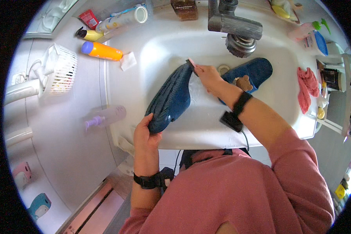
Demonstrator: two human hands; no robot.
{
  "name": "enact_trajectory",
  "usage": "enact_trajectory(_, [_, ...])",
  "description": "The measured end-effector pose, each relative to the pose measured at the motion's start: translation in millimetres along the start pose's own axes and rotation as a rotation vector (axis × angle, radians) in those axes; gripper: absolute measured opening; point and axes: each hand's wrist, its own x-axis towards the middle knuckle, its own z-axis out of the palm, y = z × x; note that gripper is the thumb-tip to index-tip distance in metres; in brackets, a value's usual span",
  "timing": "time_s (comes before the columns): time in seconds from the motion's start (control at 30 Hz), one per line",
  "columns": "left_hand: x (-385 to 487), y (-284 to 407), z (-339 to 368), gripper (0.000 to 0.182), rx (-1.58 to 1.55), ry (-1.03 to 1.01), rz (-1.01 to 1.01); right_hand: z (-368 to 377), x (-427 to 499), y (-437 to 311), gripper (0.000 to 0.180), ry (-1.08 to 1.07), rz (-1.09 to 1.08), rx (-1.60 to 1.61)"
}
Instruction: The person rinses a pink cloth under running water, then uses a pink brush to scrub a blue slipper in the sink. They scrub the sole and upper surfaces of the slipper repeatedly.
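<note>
My left hand point(147, 131) grips one end of a dark blue slipper point(171, 96), tilted over the white sink basin with its ridged sole showing. At the slipper's far end, my right hand point(206, 74) holds a small brush point(192, 65) with a pinkish back against the sole; its bristles are mostly hidden. A second blue slipper point(259, 70), with a brown bear-shaped decoration point(244, 83) on its strap, lies in the basin to the right, partly behind my right forearm. Beside it, a round drain fitting point(223, 69) shows.
A dark faucet point(239, 27) juts over the sink point(199, 140). Along the left rim and wall are an orange bottle point(105, 51), a purple pump bottle point(108, 117) and a white basket point(63, 70). On the right rim lies a red cloth point(307, 87), near a pump bottle point(304, 30).
</note>
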Motion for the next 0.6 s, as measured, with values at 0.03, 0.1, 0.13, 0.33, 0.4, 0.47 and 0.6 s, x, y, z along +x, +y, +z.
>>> enact_trajectory(0.03, [1, 1, 0, 0.012, -0.003, -0.014, -0.014, 3, 0, 1, 0.037, 0.033, -0.024, 0.043])
enact_trajectory(0.1, [-3, 1, 5, 0.011, 0.014, -0.003, -0.022, 18, -6, 16, 0.038, 0.089, -0.063, 0.128])
enact_trajectory(0.13, [-9, 0, 9, 0.01, 0.019, 0.025, -0.012, 16, -25, 17, 0.038, 0.036, -0.051, 0.098])
enact_trajectory(0.33, [-2, -2, 9, 0.009, 0.008, 0.043, -0.004, 15, 8, 22, 0.038, 0.077, -0.073, 0.127])
enact_trajectory(0.4, [-1, 2, 14, 0.01, 0.019, 0.031, 0.011, 17, 8, 22, 0.039, 0.075, 0.012, 0.198])
enact_trajectory(0.47, [-8, -3, 11, 0.01, -0.03, 0.035, 0.044, 25, -29, 28, 0.038, 0.028, -0.001, 0.161])
enact_trajectory(0.6, [-7, -1, 11, 0.01, -0.045, 0.025, 0.019, 17, -12, 30, 0.036, 0.064, -0.145, 0.001])
